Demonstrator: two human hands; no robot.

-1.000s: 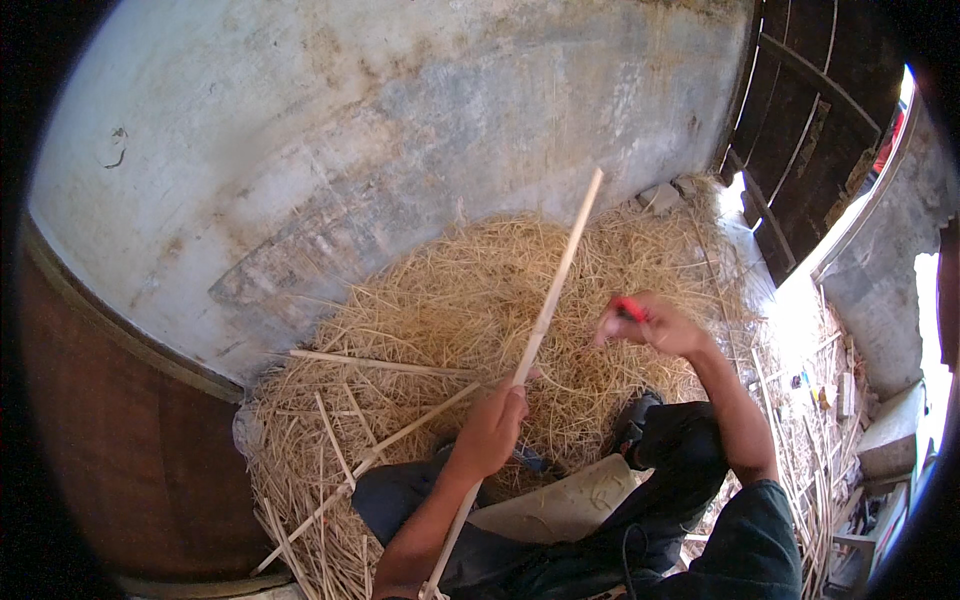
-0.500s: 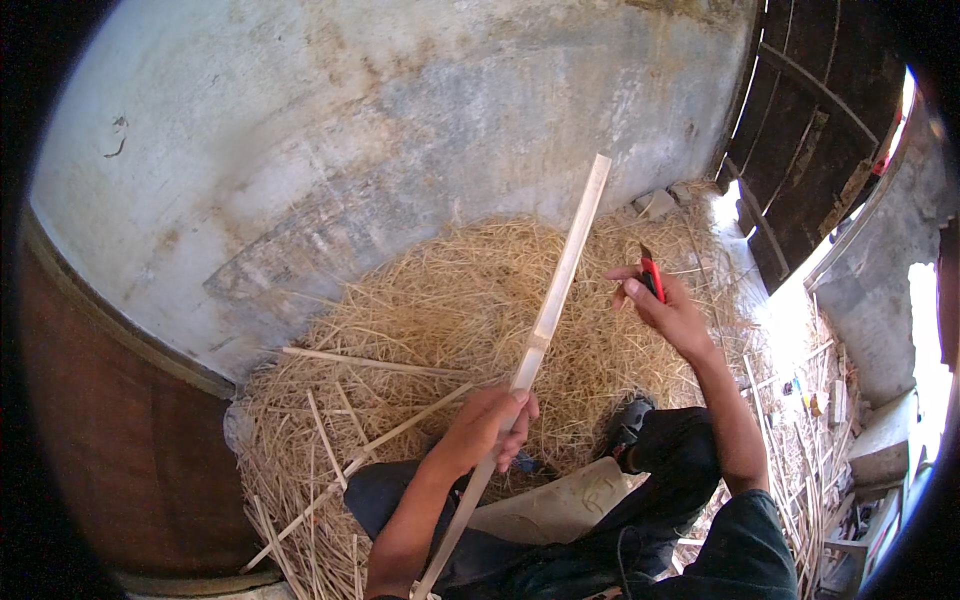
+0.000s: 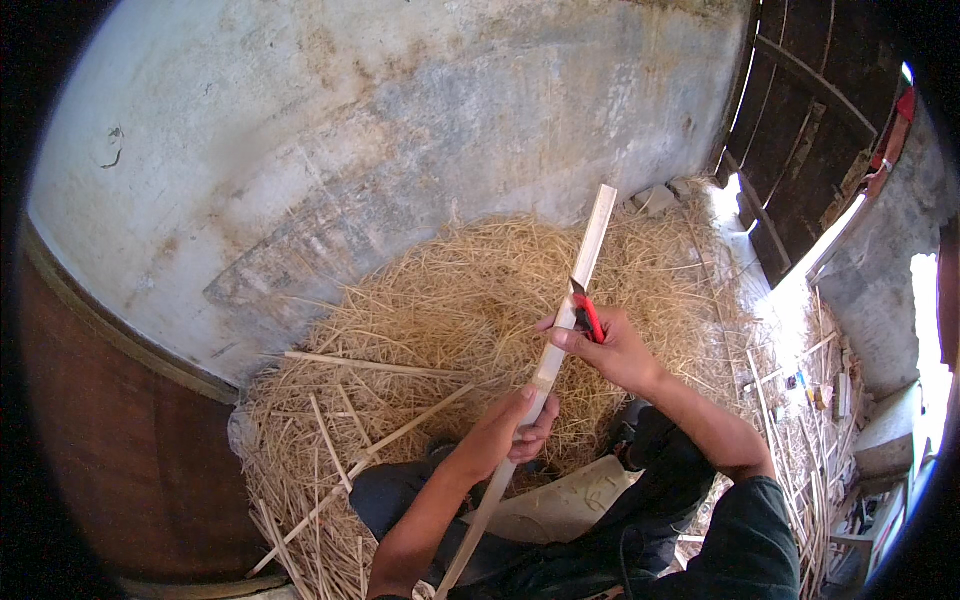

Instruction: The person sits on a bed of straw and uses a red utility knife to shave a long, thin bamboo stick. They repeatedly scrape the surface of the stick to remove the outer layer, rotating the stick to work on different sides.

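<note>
A long pale strip, apparently split bamboo with a joint across it [image 3: 600, 220], slants from beside my lap up toward the wall. My left hand [image 3: 508, 432] is closed around it just below the joint. Above that, my right hand [image 3: 618, 352] holds a red and black utility knife [image 3: 590, 318], its dark blade lying at the strip. The right thumb rests on the strip's face, while a fingertip shows at its far side. Across my lap lies a light beige sheet or pad [image 3: 560, 505], partly hidden by the strip and my dark clothes.
Thin shavings [image 3: 450, 300] heap over the floor ahead. Several loose strips [image 3: 415, 408] lie to the left, more [image 3: 775, 450] to the right. A stained wall [image 3: 400, 130] rises behind; a dark wooden door [image 3: 815, 120] stands at far right, a brown panel [image 3: 110, 430] at left.
My right hand has moved left and down with the knife, from apart to touching the strip. The strip's far end has dropped slightly. My left hand still grips it.
</note>
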